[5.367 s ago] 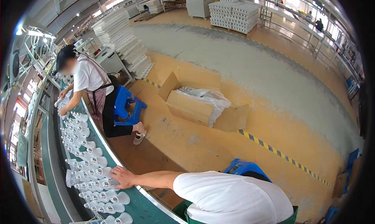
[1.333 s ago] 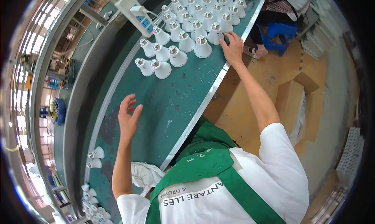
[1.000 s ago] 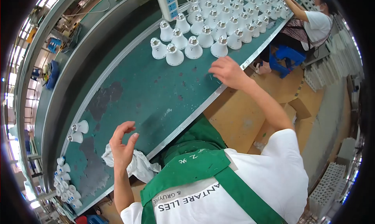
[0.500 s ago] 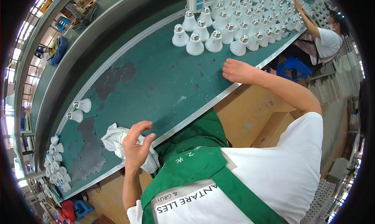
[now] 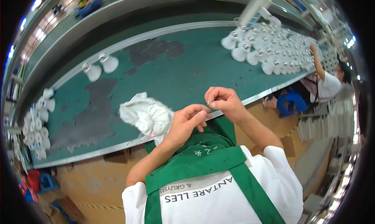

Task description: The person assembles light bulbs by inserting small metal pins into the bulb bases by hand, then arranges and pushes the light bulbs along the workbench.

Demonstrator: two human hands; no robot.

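Green cloth of the apron (image 5: pixel 197 167) fills the lower middle, and just above its bib the two hands meet over the near metal edge of the workbench (image 5: pixel 211 64). Hardest to make out is the sliver (image 5: pixel 209 105) at the fingertips, dark and thin, its ends lost against skin; it sits between thumb and forefinger of the right hand (image 5: pixel 226 101), which are pinched together on it, the other fingers curled in and the back of the hand turned up. The left hand (image 5: pixel 187 121) comes from the lower left with bent fingers and the thumb along their inner side, its tips just beside the sliver (whether they grip it too, I cannot tell). Its wrist and forearm partly cover a crumpled white rag (image 5: pixel 145 114) on the bench. At the upper right, crowded white bulbs (image 5: pixel 254 57) overlap and blur toward the rim, where a co-worker (image 5: pixel 330 85), largely cut off behind the bench, has a hand at the far rows. More bulbs stand and lie at the left. Shirt lettering (image 5: pixel 197 194), upside down, reads "ANTARE LLES" and "& GRUYERE", with a strap across part of it; small white characters on the bib are distorted by its folds. The power strip (image 5: pixel 256 9) is too smeared to read.
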